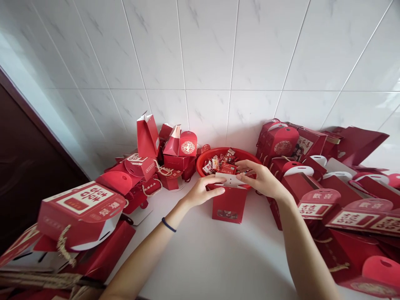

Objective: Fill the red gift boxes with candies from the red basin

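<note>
On the large red box (81, 212) at near left, reads 囍 in red on a white panel, aslant, with 歡喜 in pale characters beside the panel. On the rounded red flap (188, 145) at far left of centre, seems to say 乔迁之喜 inside a pale round emblem. On the open box (309, 193) at right, carries 歡喜 above 囍. On the neighbouring box (362, 210) farther right, likewise shows 歡喜 and 囍; repeats 囍 on a white panel (388, 224) at the right edge. On the wrapped sweets (226, 168), too small to read.

Smooth paperboard box (229, 202), glossy plastic basin (245, 154), polished wall tiles (208, 46), rough twisted-cord handle (61, 243), smooth tabletop (200, 254)
</note>
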The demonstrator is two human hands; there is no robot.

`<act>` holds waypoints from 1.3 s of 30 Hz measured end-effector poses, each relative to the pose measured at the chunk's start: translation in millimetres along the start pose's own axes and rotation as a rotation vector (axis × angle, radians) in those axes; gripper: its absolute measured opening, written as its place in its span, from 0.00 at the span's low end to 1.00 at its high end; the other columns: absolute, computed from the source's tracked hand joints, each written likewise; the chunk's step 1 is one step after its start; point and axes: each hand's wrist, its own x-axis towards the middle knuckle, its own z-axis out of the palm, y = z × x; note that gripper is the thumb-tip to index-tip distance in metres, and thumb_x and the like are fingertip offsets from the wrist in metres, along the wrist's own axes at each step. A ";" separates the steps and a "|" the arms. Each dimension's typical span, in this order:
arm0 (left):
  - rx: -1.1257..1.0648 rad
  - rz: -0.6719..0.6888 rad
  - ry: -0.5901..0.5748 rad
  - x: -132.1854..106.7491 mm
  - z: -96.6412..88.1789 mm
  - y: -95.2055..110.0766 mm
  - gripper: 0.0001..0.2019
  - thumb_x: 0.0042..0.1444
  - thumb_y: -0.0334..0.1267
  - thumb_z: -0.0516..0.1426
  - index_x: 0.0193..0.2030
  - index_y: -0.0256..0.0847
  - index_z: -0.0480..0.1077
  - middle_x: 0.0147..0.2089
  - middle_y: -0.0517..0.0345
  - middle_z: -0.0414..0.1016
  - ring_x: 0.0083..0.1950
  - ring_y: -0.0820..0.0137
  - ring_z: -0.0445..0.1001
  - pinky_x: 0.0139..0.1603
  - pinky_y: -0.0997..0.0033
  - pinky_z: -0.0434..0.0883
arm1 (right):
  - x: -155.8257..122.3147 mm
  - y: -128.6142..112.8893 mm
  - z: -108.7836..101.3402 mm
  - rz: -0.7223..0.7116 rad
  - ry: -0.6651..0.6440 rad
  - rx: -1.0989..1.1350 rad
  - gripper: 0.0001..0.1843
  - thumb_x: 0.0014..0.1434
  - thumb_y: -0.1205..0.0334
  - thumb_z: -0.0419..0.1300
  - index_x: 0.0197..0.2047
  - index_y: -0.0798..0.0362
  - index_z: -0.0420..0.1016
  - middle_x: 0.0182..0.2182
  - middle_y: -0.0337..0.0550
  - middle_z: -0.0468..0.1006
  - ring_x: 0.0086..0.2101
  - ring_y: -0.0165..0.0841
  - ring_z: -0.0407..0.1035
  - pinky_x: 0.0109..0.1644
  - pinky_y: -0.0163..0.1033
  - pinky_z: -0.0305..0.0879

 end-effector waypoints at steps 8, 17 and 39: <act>0.081 0.135 0.259 -11.6 17.8 -20.6 0.18 0.62 0.42 0.60 0.58 0.41 0.72 0.59 0.46 0.79 0.60 0.61 0.77 0.61 0.61 0.73 | -30.1 15.7 17.9 0.105 0.011 0.152 0.28 0.67 0.37 0.53 0.51 0.52 0.79 0.43 0.48 0.82 0.46 0.44 0.76 0.50 0.45 0.73; 0.176 0.292 0.280 -24.8 30.3 -13.0 0.09 0.63 0.42 0.59 0.42 0.41 0.78 0.45 0.49 0.82 0.49 0.62 0.80 0.50 0.62 0.77 | -47.1 23.9 50.4 0.121 0.070 0.173 0.24 0.64 0.40 0.56 0.44 0.52 0.79 0.41 0.47 0.82 0.42 0.40 0.76 0.45 0.42 0.72; -0.028 -0.103 0.481 -34.9 29.9 -34.7 0.13 0.55 0.48 0.59 0.33 0.39 0.76 0.30 0.54 0.81 0.33 0.64 0.79 0.39 0.66 0.77 | -44.7 -117.7 -215.0 -0.003 1.147 -0.467 0.32 0.60 0.46 0.63 0.50 0.72 0.77 0.41 0.60 0.80 0.25 0.20 0.66 0.28 0.39 0.58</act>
